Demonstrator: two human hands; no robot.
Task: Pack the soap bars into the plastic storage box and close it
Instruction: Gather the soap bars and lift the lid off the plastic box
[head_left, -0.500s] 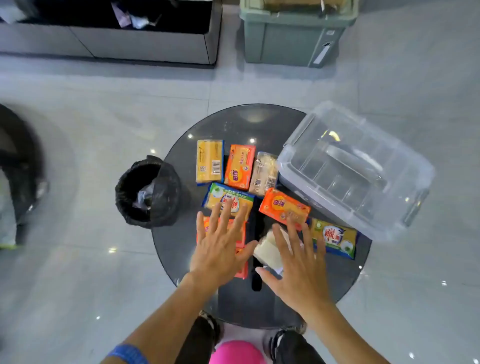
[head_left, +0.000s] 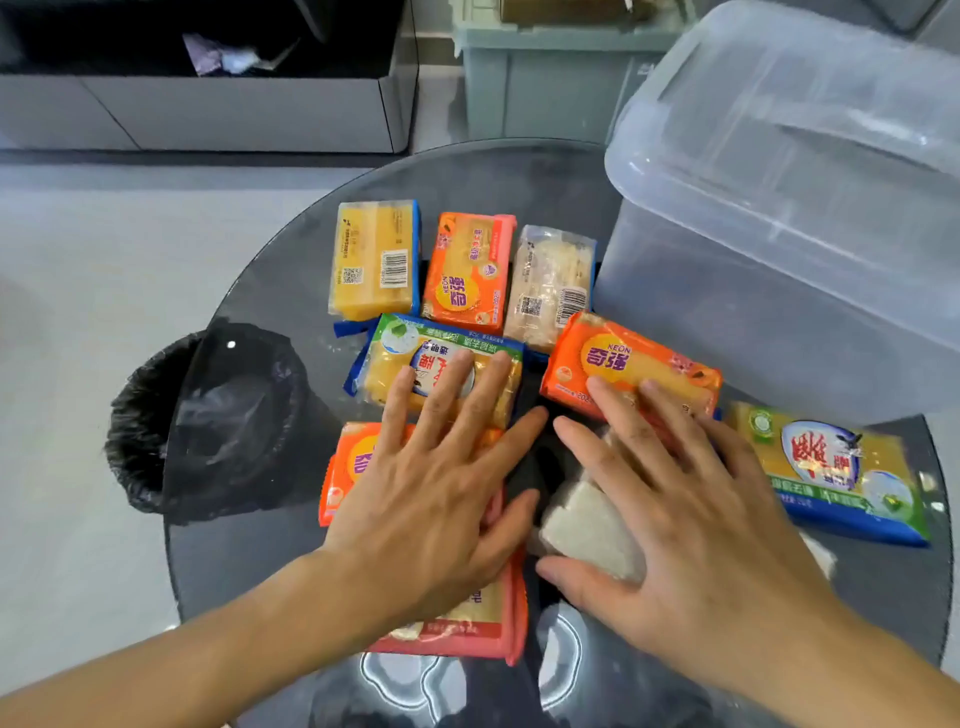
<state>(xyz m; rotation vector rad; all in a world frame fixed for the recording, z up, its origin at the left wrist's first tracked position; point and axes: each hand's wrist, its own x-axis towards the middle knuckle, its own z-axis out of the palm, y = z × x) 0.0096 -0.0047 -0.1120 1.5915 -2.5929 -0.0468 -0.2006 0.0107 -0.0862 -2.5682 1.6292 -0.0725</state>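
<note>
Several wrapped soap bars lie on a round dark glass table (head_left: 270, 561). At the back are a yellow bar (head_left: 375, 259), an orange bar (head_left: 467, 273) and a pale bar (head_left: 551, 283). My left hand (head_left: 441, 483) lies flat, fingers spread, over a green-and-blue bar (head_left: 395, 358) and an orange-red bar (head_left: 345, 467). My right hand (head_left: 675, 499) lies flat over a white bar (head_left: 589, 530) and touches another orange bar (head_left: 613, 358). A green-yellow bar (head_left: 841, 467) lies to the right. The clear plastic storage box (head_left: 779, 218), lid on, stands at the back right.
A black-lined waste bin (head_left: 156, 426) stands on the floor beside the table's left edge. Behind the table are a grey open cabinet (head_left: 208, 109) and a green-grey crate (head_left: 540, 83). The floor is pale tile.
The view has come much closer to the table. Both hands have lowered onto the soap bars with their fingers spread.
</note>
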